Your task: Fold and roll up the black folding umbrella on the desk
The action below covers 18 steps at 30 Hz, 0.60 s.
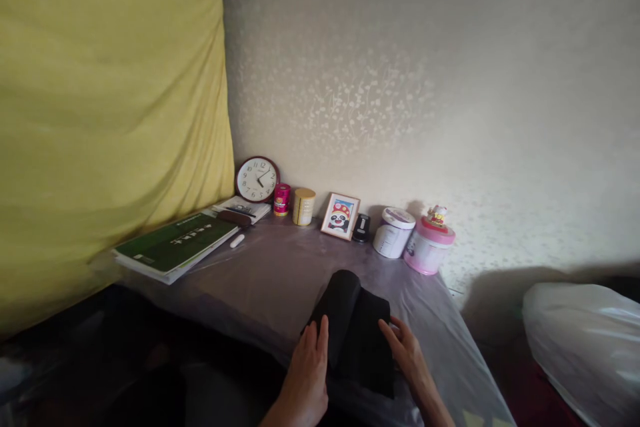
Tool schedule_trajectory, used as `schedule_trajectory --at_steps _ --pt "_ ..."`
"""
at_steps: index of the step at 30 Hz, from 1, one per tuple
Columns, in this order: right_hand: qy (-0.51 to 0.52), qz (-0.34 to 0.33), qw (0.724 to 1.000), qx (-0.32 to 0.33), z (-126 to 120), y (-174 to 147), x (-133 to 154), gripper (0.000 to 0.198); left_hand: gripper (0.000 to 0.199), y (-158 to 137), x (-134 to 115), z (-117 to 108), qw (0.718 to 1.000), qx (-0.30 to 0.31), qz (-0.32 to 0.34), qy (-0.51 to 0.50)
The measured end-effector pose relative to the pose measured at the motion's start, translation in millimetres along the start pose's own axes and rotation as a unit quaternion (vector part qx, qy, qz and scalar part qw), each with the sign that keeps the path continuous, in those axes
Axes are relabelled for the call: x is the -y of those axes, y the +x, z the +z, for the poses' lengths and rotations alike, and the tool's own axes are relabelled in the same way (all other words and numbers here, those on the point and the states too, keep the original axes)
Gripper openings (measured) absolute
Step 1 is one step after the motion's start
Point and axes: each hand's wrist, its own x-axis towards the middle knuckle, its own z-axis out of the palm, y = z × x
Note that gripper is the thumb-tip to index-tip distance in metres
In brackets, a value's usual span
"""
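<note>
A piece of black cloth (367,340) lies near the front edge of the table, its left part curled over into a thick rounded fold. My left hand (309,367) holds the left side of this fold, thumb on top and the other fingers along its side; their tips are partly hidden. At the cloth's right edge, my right hand (407,350) has its thumb on the fabric, with the fingers bent about the border. The dark folds hide how many layers there are.
A plastic cover lies over the table (260,287). Along the wall stand a clock (257,179), a pink can (281,200), a yellow-lidded can (303,208), a panda picture frame (341,216), a white tub (394,233) and a pink tub (429,247). A green book (183,243) lies left.
</note>
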Motion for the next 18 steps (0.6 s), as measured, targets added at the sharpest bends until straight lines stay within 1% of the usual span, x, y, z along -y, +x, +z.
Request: schedule_trajectory --at_steps 3,5,7,9,11,14,18 --pt "0.057 -0.014 0.998 0.035 3 3 12 0.061 0.093 0 0 0 1.0 0.002 0.0 -0.004" --pt "0.107 -0.022 0.991 0.077 6 2 26 0.054 0.093 0 0 -1 1.0 0.005 -0.002 -0.005" --pt "0.162 -0.03 0.978 0.13 12 0 44 0.048 0.093 1 0 -1 1.0 0.006 -0.006 -0.005" --pt "0.21 -0.029 0.967 0.139 21 -1 60 0.045 0.093 1 0 0 1.0 0.004 -0.006 -0.006" --pt "0.24 -0.027 0.959 0.15 36 1 69 0.043 0.093 1 0 0 1.0 -0.003 -0.002 -0.005" --pt "0.247 -0.027 0.955 0.164 61 11 67 0.045 0.092 3 1 2 1.0 -0.008 0.004 0.002" --pt "0.207 -0.032 0.962 0.177 85 23 54 0.047 0.091 9 7 10 0.999 -0.037 0.026 -0.021"
